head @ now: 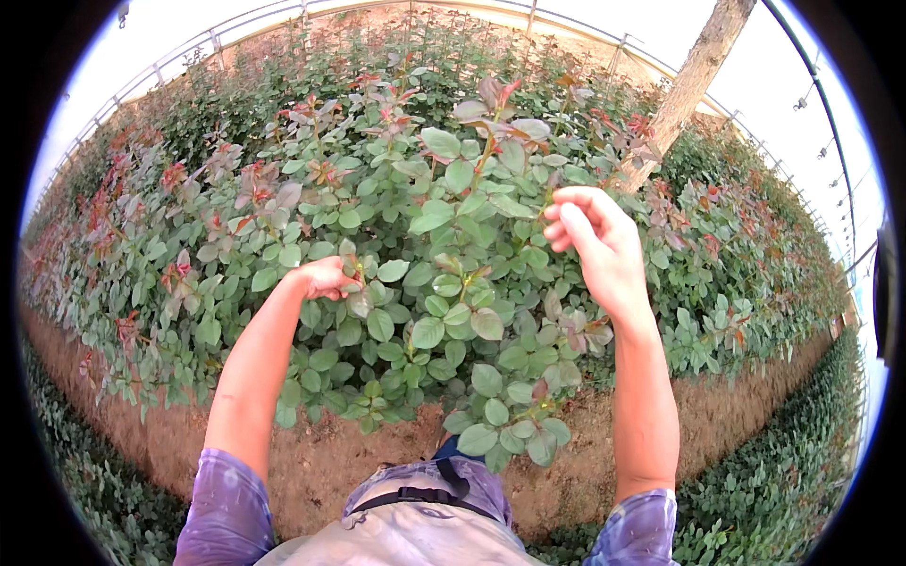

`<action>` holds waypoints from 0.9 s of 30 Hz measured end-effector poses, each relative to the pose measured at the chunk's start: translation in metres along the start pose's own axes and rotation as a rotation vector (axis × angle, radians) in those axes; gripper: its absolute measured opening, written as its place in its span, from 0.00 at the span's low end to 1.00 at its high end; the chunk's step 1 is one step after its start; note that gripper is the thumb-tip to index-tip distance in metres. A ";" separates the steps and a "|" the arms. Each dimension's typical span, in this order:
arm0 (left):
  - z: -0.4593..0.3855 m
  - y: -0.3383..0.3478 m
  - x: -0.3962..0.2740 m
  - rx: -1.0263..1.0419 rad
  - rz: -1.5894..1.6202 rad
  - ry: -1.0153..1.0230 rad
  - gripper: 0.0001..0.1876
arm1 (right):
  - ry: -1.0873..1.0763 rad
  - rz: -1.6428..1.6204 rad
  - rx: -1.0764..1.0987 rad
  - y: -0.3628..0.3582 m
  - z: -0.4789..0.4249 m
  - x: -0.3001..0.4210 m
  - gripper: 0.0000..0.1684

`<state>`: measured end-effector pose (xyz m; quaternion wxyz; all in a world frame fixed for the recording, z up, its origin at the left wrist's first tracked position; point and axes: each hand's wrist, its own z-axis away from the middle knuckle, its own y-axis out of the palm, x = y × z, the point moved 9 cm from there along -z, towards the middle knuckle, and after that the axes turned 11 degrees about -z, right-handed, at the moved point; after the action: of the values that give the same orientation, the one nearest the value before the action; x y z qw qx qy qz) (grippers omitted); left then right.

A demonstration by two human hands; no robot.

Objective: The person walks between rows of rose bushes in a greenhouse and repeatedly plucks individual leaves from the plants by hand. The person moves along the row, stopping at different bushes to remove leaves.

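A dense row of rose bushes with green leaves and reddish young tips fills the middle. At the left of centre, my left hand has its fingers closed around the top of a leafy rose shoot; part of the fingertips is hidden by leaves. Higher up on the right, my right hand is raised beside the foliage with thumb and fingers bent near one another. Whether a small stem or leaf lies between those fingertips cannot be told. A tall shoot with red top leaves rises between the hands.
A wooden post leans up through the bushes at the upper right. A bare soil path runs along the near edge of the row. More rose plants grow at the lower right and lower left. Wires and a pale cover surround the beds.
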<state>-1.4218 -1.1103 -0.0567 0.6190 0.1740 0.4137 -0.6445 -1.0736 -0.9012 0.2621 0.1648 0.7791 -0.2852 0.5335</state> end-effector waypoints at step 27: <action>0.094 0.118 -0.254 -0.847 -0.417 0.582 0.20 | 0.705 -0.410 1.172 0.071 -0.133 -0.219 0.25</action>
<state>-1.2391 -1.0014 0.1491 0.3542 -0.0046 0.8165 -0.4560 -1.2742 -0.8238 0.1063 -0.1016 0.5586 0.2711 0.7773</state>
